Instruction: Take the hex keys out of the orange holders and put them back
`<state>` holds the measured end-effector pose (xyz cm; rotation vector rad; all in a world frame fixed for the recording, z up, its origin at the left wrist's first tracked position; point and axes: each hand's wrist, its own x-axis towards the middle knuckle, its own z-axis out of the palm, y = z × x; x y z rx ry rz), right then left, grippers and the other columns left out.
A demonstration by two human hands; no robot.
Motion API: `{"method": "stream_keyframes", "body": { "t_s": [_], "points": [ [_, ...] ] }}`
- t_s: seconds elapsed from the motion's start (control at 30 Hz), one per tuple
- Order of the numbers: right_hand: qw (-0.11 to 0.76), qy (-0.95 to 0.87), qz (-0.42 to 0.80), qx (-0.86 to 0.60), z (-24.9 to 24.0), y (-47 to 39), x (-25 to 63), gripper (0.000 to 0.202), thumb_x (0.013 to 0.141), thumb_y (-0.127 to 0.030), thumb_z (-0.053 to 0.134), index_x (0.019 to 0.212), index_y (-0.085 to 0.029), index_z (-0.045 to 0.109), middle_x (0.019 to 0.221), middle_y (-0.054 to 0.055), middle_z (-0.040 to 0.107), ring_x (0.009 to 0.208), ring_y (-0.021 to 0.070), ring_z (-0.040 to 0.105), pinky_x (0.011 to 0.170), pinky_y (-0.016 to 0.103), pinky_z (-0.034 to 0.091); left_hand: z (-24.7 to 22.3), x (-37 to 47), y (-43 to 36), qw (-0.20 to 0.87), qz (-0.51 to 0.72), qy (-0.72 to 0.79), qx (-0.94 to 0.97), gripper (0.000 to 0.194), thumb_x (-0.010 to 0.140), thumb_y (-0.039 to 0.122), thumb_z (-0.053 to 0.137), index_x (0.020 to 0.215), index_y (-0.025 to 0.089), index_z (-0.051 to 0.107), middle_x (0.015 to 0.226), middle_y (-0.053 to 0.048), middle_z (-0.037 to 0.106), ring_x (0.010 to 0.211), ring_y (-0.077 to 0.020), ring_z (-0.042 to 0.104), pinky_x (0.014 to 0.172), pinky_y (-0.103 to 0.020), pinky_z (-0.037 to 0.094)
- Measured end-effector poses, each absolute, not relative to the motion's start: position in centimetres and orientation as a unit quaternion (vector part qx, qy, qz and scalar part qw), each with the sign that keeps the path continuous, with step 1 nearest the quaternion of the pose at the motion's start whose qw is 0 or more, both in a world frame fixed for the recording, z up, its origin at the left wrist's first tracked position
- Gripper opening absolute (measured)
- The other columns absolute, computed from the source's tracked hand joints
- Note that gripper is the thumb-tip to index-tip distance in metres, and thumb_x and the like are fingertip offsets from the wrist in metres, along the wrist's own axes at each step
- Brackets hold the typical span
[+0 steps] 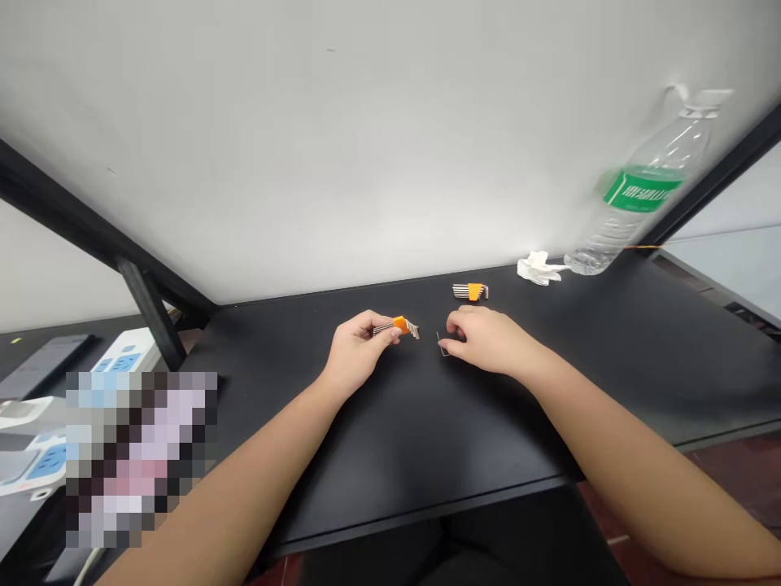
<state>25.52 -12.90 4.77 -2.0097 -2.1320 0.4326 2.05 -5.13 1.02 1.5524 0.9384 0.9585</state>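
Partly hidden by your left hand [357, 350], the hex key set [401, 324] with the orange holder shows its bent ends, while your fingers cover some of the long shanks. You have thumb and fingers closed on it, over the middle of the black desk [378, 456]. Just right of it, your right hand [491, 342] keeps a narrow gap between thumb and forefinger at a thin L-shaped hex key [438, 337]; your thumb covers part of it, so I cannot tell whether you pinch or merely touch it. To your left, pixelation hides something near the power strip [122, 354].

Your held set's long axis runs left to right, bent ends rightward. The loose key's long leg slants from far left to near right. Beyond your right hand, a second orange-clipped set [474, 292] lies crosswise, bent ends also right.
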Motion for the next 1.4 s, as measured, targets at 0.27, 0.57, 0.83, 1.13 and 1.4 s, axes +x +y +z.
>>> {"method": "stream_keyframes", "body": {
  "t_s": [0.27, 0.57, 0.83, 1.13, 1.4],
  "points": [
    [-0.024, -0.729, 0.111, -0.675, 4.0, -12.9, 23.4, 0.009, 0.083, -0.015, 0.055, 0.08, -0.018, 0.063, 0.092, 0.009, 0.067, 0.067, 0.0198, 0.061, 0.053, 0.031, 0.031, 0.8, 2.0, -5.2, 0.52, 0.392, 0.377, 0.659, 0.021, 0.079, 0.037, 0.082, 0.086, 0.018, 0.075, 0.089, -0.007, 0.077, 0.076, -0.0177, 0.07, 0.074, -0.033, 0.058],
    [0.213, -0.742, 0.221, -0.597, 4.8, -13.0, 25.6, 0.01, 0.082, -0.011, 0.055, 0.081, -0.02, 0.059, 0.072, -0.001, 0.061, 0.063, 0.0129, 0.054, 0.059, 0.025, 0.04, 1.0, 1.9, -5.6, 0.513, 0.371, 0.377, 0.676, 0.017, 0.082, 0.034, 0.079, 0.087, 0.018, 0.075, 0.09, -0.006, 0.077, 0.08, -0.0182, 0.07, 0.077, -0.033, 0.056],
    [0.346, -0.723, 0.229, -0.552, 3.9, -13.0, 25.1, 0.023, 0.089, -0.014, 0.057, 0.105, -0.021, 0.073, 0.087, 0.002, 0.066, 0.072, 0.0151, 0.064, 0.068, 0.029, 0.051, 1.2, 1.8, -5.7, 0.501, 0.358, 0.37, 0.696, 0.019, 0.084, 0.036, 0.076, 0.087, 0.018, 0.076, 0.084, -0.004, 0.075, 0.076, -0.0175, 0.069, 0.075, -0.032, 0.056],
    [0.339, -0.758, 0.17, -0.53, 4.2, -12.9, 25.0, 0.026, 0.096, -0.012, 0.051, 0.105, -0.018, 0.075, 0.088, 0.005, 0.063, 0.074, 0.0161, 0.066, 0.07, 0.032, 0.054, 1.2, 1.7, -5.5, 0.524, 0.353, 0.379, 0.676, 0.022, 0.085, 0.039, 0.074, 0.09, 0.018, 0.076, 0.085, -0.004, 0.076, 0.076, -0.0173, 0.07, 0.076, -0.031, 0.058],
    [0.346, -0.786, 0.113, -0.5, 3.7, -12.9, 25.0, 0.027, 0.097, -0.009, 0.053, 0.11, -0.018, 0.075, 0.086, 0.005, 0.061, 0.075, 0.0159, 0.06, 0.068, 0.03, 0.05, 1.4, 1.7, -5.5, 0.527, 0.349, 0.382, 0.674, 0.023, 0.084, 0.04, 0.074, 0.089, 0.018, 0.076, 0.084, -0.005, 0.075, 0.075, -0.0171, 0.07, 0.076, -0.031, 0.058]
  ]
}}
